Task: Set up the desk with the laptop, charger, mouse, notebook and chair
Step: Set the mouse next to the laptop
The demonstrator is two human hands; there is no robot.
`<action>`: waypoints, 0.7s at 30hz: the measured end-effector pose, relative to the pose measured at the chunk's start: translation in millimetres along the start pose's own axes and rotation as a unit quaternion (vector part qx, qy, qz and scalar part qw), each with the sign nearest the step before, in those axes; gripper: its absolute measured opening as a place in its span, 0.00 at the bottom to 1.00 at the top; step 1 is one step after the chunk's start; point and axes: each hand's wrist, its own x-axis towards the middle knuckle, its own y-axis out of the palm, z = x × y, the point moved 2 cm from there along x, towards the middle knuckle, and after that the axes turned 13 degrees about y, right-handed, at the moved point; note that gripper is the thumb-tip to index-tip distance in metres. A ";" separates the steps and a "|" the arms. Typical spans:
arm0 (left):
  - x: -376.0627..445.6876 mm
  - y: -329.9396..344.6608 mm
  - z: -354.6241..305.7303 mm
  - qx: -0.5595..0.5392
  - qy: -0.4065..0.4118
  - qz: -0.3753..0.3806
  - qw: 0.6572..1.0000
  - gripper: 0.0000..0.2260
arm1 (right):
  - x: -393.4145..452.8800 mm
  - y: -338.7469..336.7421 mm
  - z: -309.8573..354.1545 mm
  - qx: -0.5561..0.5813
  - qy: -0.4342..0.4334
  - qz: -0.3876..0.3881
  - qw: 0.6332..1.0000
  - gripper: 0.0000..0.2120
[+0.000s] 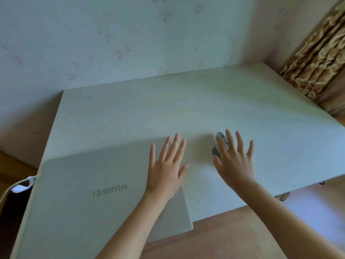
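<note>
A closed silver laptop [89,193] lies flat on the pale desk [186,109], its front right corner jutting past the desk's near edge. My left hand [166,169] hovers or rests over the laptop's right edge with fingers spread. To the right of the laptop a small grey-and-white mouse [220,141] sits on the desk. It is partly covered by the spread fingers of my right hand [233,161], which does not grip it. A white charger cable with its plug [22,186] hangs at the desk's left edge beside the laptop. No notebook or chair is in view.
The desk stands against a pale patterned wall [130,34]. A brown patterned curtain [317,58] hangs at the far right corner. Wooden floor [224,236] shows below the desk's near edge.
</note>
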 end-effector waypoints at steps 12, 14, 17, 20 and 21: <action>3.6 -28.2 -32.9 -0.032 0.019 -0.036 0.999 0.25 | 7.1 -6.8 -4.1 0.368 0.087 0.115 0.919 0.18; 5.6 -42.5 -35.6 -0.049 0.017 -0.064 0.997 0.24 | 3.4 -23.4 1.1 0.601 0.171 0.208 0.753 0.13; 8.7 -62.3 -41.4 -0.068 0.010 -0.092 0.993 0.24 | -5.1 -39.9 10.5 0.753 0.229 0.327 0.524 0.14; 9.0 -71.5 -48.3 -0.064 0.025 -0.096 0.993 0.23 | -13.4 -48.7 16.7 0.825 0.249 0.370 0.347 0.16; 8.2 -72.0 -50.5 -0.058 0.032 -0.093 0.993 0.22 | -16.1 -52.0 18.7 0.833 0.236 0.384 0.320 0.17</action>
